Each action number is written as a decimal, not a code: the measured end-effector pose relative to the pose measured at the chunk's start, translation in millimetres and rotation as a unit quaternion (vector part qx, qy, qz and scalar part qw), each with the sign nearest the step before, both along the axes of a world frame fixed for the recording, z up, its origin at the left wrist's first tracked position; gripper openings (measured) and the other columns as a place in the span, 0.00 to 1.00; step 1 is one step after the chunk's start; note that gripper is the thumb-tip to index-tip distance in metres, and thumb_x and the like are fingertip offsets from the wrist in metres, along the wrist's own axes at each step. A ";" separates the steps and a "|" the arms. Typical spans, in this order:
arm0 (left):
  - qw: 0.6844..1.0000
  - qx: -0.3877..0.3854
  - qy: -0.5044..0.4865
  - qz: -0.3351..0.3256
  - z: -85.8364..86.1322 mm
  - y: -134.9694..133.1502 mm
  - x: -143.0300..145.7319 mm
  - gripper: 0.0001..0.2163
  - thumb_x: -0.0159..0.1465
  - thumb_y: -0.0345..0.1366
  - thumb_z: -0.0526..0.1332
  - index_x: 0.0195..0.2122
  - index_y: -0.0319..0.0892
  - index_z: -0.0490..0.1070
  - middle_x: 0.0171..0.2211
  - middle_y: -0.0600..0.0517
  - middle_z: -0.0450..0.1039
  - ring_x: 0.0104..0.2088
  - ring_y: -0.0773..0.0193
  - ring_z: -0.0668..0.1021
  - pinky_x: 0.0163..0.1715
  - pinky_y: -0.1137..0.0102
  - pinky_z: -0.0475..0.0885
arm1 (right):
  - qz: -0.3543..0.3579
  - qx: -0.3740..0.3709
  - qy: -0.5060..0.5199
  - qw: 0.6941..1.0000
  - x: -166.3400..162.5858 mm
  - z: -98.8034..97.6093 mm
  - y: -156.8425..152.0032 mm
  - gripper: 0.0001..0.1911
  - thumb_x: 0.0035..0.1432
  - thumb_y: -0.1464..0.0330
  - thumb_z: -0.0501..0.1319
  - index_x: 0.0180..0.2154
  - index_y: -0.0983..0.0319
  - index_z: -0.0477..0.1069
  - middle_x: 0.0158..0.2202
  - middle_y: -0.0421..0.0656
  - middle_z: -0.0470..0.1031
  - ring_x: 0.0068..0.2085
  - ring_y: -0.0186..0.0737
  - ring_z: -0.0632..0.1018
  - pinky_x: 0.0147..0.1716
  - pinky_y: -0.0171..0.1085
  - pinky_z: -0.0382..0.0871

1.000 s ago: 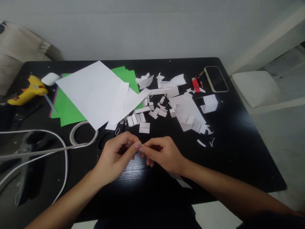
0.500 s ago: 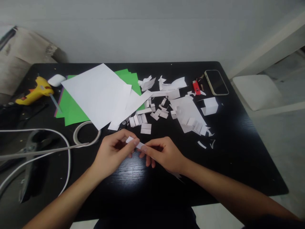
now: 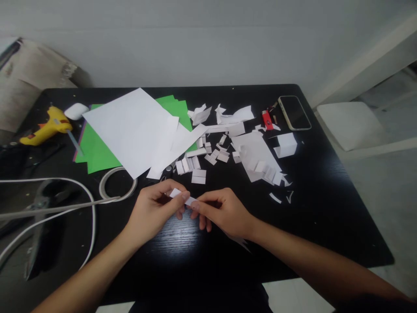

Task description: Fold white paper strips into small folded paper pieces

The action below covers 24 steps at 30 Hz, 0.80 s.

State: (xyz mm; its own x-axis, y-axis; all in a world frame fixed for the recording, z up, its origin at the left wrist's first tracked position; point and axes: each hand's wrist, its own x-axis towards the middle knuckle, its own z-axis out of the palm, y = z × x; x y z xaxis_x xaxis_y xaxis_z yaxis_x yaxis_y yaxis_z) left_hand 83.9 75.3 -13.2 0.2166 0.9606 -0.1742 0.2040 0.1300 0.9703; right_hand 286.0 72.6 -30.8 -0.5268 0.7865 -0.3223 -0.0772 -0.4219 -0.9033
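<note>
Person's two hands working a small paper strip above a dark worktop [image 3: 342, 217]. The strip [image 3: 175, 192] is now lying face-up in the fingers, its flat white side showing on both sides of the left thumb; a second ago it was presenting only a sliver between the fingertips. This change is suggesting that the strip is being handled by its face rather than its edge, though any crease is staying too small to tell.

The left hand [image 3: 154, 208] is pinching the strip near its middle, thumb on top, one end projecting toward the upper left. The right hand [image 3: 228, 213] is pinching the other end, its grip also closed between thumb and fingers. The thumb tips are standing slightly apart, whereas a second ago they were nearly meeting. Compared with half a second ago, both hands are holding almost the same pose. Below the right wrist, a pale scrap [image 3: 243, 243] is showing as a narrower shape than in the earliest view.

Beyond the hands, the folded pieces [image 3: 198, 176] are keeping their layout. The white sheet [image 3: 133, 130] is lying over green sheets [image 3: 97, 158], with the glue gun [image 3: 54, 126] resting at far left and the phone [image 3: 295, 113] at far right, beside a red lighter [image 3: 267, 120].
</note>
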 end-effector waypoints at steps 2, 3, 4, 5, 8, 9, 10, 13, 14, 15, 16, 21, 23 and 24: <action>0.999 -0.026 -0.020 -0.009 0.2 -0.1 1.2 0.06 0.65 0.36 0.67 0.33 0.41 0.78 0.22 0.55 0.77 0.20 0.69 0.76 0.22 0.75 0.72 | -0.005 0.003 0.004 1.000 0.1 -1.3 -0.6 0.17 0.63 0.57 0.67 0.32 0.64 0.82 0.26 0.41 0.79 0.23 0.32 0.76 0.21 0.30 0.71; 0.999 -0.037 -0.025 -0.015 0.4 0.0 1.5 0.06 0.65 0.36 0.67 0.33 0.41 0.78 0.22 0.55 0.77 0.20 0.69 0.77 0.22 0.75 0.73 | -0.006 0.005 0.005 1.000 0.2 -2.1 -1.0 0.17 0.63 0.57 0.67 0.32 0.64 0.82 0.25 0.41 0.78 0.22 0.32 0.76 0.21 0.30 0.71; 0.998 -0.044 -0.027 -0.021 0.7 0.2 1.6 0.06 0.66 0.36 0.67 0.33 0.41 0.79 0.22 0.55 0.77 0.20 0.69 0.76 0.21 0.76 0.73 | -0.007 0.008 0.005 1.000 0.4 -2.9 -1.3 0.16 0.63 0.57 0.67 0.32 0.64 0.81 0.24 0.40 0.78 0.22 0.31 0.75 0.21 0.30 0.71; 0.998 -0.047 -0.027 -0.025 0.8 0.5 1.5 0.06 0.66 0.36 0.67 0.32 0.40 0.79 0.22 0.54 0.77 0.20 0.70 0.76 0.21 0.76 0.73 | -0.007 0.010 0.005 1.000 0.5 -3.7 -1.7 0.16 0.63 0.57 0.67 0.32 0.64 0.81 0.24 0.40 0.77 0.22 0.31 0.75 0.21 0.30 0.71; 0.998 -0.043 -0.029 -0.031 0.6 1.4 0.2 0.06 0.66 0.35 0.67 0.33 0.41 0.79 0.23 0.55 0.78 0.20 0.70 0.77 0.22 0.77 0.73 | -0.009 0.010 0.008 1.000 0.4 -4.8 -2.6 0.16 0.63 0.58 0.67 0.32 0.64 0.81 0.23 0.39 0.76 0.22 0.31 0.75 0.21 0.30 0.71; 0.998 -0.040 -0.029 -0.032 0.3 1.6 -0.3 0.05 0.66 0.35 0.67 0.33 0.41 0.79 0.23 0.55 0.78 0.20 0.70 0.77 0.22 0.77 0.73 | -0.008 0.009 0.009 1.000 0.3 -4.5 -2.7 0.16 0.63 0.58 0.67 0.32 0.64 0.81 0.23 0.39 0.76 0.22 0.31 0.75 0.21 0.30 0.71; 0.998 -0.036 -0.028 -0.033 0.0 1.7 -0.7 0.05 0.66 0.35 0.67 0.33 0.41 0.79 0.23 0.55 0.78 0.20 0.70 0.77 0.22 0.77 0.73 | -0.008 0.008 0.008 1.000 0.3 -3.7 -2.6 0.16 0.64 0.58 0.67 0.32 0.64 0.81 0.22 0.39 0.76 0.22 0.31 0.75 0.21 0.30 0.71; 0.999 -0.023 -0.018 -0.037 -0.8 1.8 -1.3 0.05 0.66 0.35 0.66 0.34 0.41 0.78 0.23 0.56 0.77 0.21 0.71 0.77 0.23 0.77 0.73 | -0.006 0.005 0.005 1.000 0.3 0.1 -1.7 0.16 0.63 0.58 0.67 0.31 0.64 0.81 0.22 0.39 0.76 0.22 0.31 0.75 0.21 0.30 0.71; 0.999 -0.018 -0.013 -0.039 -1.0 1.9 -1.4 0.05 0.67 0.35 0.66 0.34 0.41 0.78 0.23 0.56 0.77 0.21 0.71 0.77 0.23 0.77 0.73 | -0.007 0.003 0.006 1.000 0.3 1.4 -1.3 0.16 0.63 0.58 0.67 0.31 0.64 0.81 0.22 0.39 0.76 0.22 0.31 0.75 0.21 0.30 0.71; 0.999 -0.012 -0.008 -0.040 -1.0 2.1 -1.5 0.06 0.67 0.36 0.66 0.34 0.41 0.78 0.23 0.56 0.77 0.21 0.71 0.77 0.23 0.77 0.73 | -0.007 -0.002 0.008 1.000 0.5 2.5 -0.9 0.16 0.63 0.58 0.67 0.31 0.65 0.81 0.22 0.39 0.76 0.22 0.31 0.75 0.21 0.30 0.71; 0.999 -0.007 -0.004 -0.040 -0.9 2.5 -1.8 0.06 0.67 0.36 0.66 0.34 0.41 0.78 0.23 0.55 0.77 0.21 0.70 0.77 0.23 0.77 0.73 | -0.007 -0.006 0.010 1.000 0.6 3.1 -0.5 0.17 0.63 0.58 0.68 0.31 0.65 0.81 0.22 0.39 0.76 0.22 0.31 0.75 0.21 0.30 0.71; 1.000 -0.005 0.015 0.007 2.7 4.3 -3.6 0.07 0.66 0.37 0.67 0.33 0.40 0.77 0.20 0.56 0.75 0.19 0.70 0.76 0.21 0.77 0.72 | -0.009 -0.027 0.021 0.999 0.9 0.0 0.6 0.19 0.63 0.56 0.67 0.33 0.67 0.81 0.22 0.41 0.77 0.22 0.32 0.77 0.24 0.31 0.74; 0.999 -0.018 0.013 0.029 4.3 3.6 -2.4 0.07 0.65 0.37 0.67 0.32 0.40 0.76 0.19 0.57 0.74 0.18 0.71 0.75 0.21 0.78 0.71 | -0.009 -0.030 0.028 0.999 0.5 -1.2 0.8 0.19 0.63 0.56 0.67 0.33 0.67 0.81 0.22 0.42 0.77 0.23 0.33 0.78 0.25 0.32 0.75; 0.999 -0.025 0.006 0.033 4.7 2.8 -1.1 0.07 0.65 0.37 0.67 0.32 0.39 0.76 0.19 0.57 0.73 0.18 0.71 0.75 0.20 0.78 0.71 | -0.010 -0.031 0.031 0.999 0.1 -1.1 0.8 0.19 0.63 0.56 0.67 0.32 0.67 0.80 0.22 0.42 0.78 0.23 0.33 0.78 0.25 0.32 0.75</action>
State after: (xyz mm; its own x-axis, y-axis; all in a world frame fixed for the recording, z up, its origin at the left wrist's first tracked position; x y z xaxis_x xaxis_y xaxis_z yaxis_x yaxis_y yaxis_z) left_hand 82.8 78.1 -8.5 0.1512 0.9627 -0.2242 0.2046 0.1914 0.9600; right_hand 286.1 73.4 -31.9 -0.5310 0.7770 -0.3380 -0.1407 -0.4742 -0.8691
